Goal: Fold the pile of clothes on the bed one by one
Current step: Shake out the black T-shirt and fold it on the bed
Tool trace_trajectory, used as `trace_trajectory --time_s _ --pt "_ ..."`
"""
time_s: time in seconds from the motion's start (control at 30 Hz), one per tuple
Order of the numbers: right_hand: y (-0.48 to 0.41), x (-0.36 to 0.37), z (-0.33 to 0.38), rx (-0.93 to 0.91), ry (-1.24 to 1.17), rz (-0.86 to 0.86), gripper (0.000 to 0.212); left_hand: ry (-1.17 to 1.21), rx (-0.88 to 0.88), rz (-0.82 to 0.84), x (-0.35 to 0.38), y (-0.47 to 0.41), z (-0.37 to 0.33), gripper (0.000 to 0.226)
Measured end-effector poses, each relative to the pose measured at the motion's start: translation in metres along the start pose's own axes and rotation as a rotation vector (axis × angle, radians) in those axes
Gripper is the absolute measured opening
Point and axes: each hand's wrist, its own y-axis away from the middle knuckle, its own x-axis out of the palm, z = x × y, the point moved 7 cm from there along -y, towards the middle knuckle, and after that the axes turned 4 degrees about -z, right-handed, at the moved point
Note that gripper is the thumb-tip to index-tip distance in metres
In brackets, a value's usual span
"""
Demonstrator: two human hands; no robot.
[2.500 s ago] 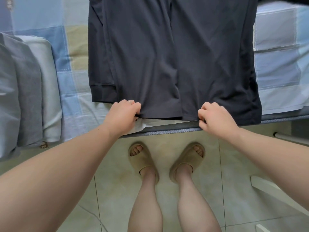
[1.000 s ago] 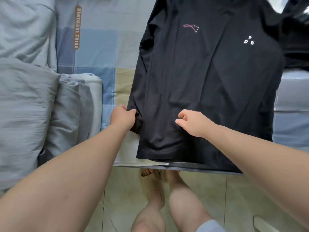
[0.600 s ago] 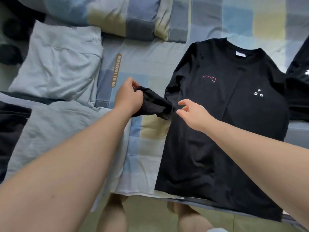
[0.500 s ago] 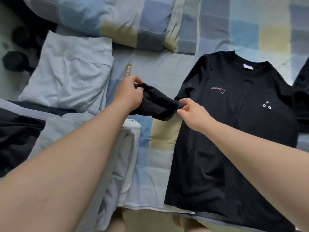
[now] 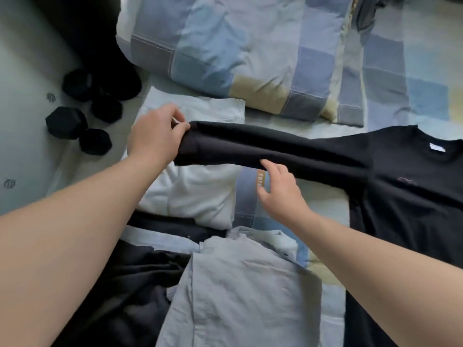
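Note:
A black long-sleeved shirt [image 5: 411,196] lies face up on the right of the bed. Its left sleeve [image 5: 263,146] is stretched out straight to the left. My left hand [image 5: 155,136] pinches the cuff end of that sleeve above a folded white garment [image 5: 195,191]. My right hand [image 5: 280,191] has relaxed fingers, and its fingertips touch the lower edge of the sleeve at mid-length.
A folded light grey garment [image 5: 240,291] lies near me, with dark clothes [image 5: 130,291] to its left. A checked blue pillow [image 5: 238,53] sits at the back on the checked bedsheet [image 5: 406,91]. Black dumbbells [image 5: 82,116] lie on the floor at the left.
My left hand has pulled the sleeve cuff further left, so the bunched sleeve is now stretched straight. My right hand slid along under the sleeve. The view swung left.

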Motion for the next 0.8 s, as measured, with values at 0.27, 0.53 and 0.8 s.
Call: trace_trajectory --time_s 0.27,0.53,0.8 --pt "-0.027 0.042 0.028 0.015 0.119 0.080 0.070 0.338 -0.436 0.361 0.076 0.017 0.058 0.077" --pt "-0.058 0.061 0.045 0.261 0.004 0.110 0.076 0.323 -0.619 0.227 0.094 0.012 0.073 0.020" --pt "-0.048 0.067 0.089 -0.031 -0.122 0.076 0.070 0.305 -0.386 0.162 0.074 0.023 0.078 0.018"
